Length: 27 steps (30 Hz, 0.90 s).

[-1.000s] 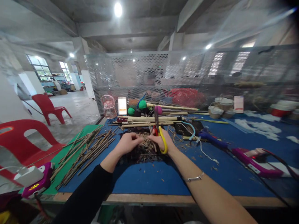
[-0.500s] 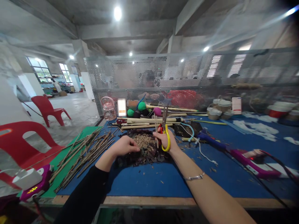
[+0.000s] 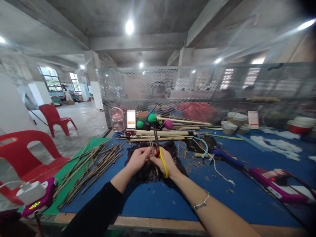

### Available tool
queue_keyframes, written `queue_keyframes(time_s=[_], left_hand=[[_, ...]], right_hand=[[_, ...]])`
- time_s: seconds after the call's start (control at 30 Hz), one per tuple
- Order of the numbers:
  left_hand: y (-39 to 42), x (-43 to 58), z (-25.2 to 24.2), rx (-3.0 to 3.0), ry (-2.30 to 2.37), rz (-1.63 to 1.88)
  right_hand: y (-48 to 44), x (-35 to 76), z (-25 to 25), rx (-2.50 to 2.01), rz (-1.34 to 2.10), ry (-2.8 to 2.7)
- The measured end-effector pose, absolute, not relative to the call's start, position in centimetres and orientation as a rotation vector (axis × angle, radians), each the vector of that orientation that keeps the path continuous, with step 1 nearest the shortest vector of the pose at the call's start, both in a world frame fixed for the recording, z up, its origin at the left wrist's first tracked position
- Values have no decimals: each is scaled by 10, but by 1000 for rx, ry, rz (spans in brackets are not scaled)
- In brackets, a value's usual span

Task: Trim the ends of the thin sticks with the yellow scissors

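Note:
My right hand (image 3: 165,163) is closed round yellow-handled scissors (image 3: 160,153) whose blades point up and away, and it also pinches a few thin short twigs. My left hand (image 3: 138,158) is closed with its fingertips against the right hand at those twigs. Both hands hover over a dark cloth (image 3: 172,148) covered in small twig cuttings on the blue table (image 3: 158,200). A pile of long thin sticks (image 3: 91,168) lies to the left, on a green mat (image 3: 71,164).
Bamboo poles (image 3: 160,133) and coloured yarn balls (image 3: 151,118) lie at the back. A blue glue gun (image 3: 224,154), a pink one (image 3: 274,187) and white cords sit to the right. Red chairs (image 3: 22,148) stand at left. A person sits behind the mesh screen (image 3: 197,85).
My right hand with the scissors has come down and left, and my left hand has moved up to meet it; the two hands now touch over the cloth.

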<state>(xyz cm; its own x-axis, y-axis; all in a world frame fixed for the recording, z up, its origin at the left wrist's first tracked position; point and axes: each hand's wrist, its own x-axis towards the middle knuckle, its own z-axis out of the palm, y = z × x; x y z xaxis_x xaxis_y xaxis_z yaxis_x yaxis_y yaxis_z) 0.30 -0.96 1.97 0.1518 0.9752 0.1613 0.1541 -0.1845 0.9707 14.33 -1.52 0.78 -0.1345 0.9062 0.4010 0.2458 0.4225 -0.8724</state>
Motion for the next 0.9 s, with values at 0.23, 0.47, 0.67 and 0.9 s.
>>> queue_keyframes(time_s=[0.23,0.47,0.67,0.9], left_hand=[[-18,22,7,1155,888,1252],[-16,12,21,948,877,1353],[-20,8,23,1063,878,1280],[-22,11,22,1171,913,1249]], right_hand=[[-18,140,6,-1035,720,-1706],[-14,149,7,-1168,750,-1705],[-7,164,6,-1479,544,-1798],[-12,160,10,-1372,661,-1839]])
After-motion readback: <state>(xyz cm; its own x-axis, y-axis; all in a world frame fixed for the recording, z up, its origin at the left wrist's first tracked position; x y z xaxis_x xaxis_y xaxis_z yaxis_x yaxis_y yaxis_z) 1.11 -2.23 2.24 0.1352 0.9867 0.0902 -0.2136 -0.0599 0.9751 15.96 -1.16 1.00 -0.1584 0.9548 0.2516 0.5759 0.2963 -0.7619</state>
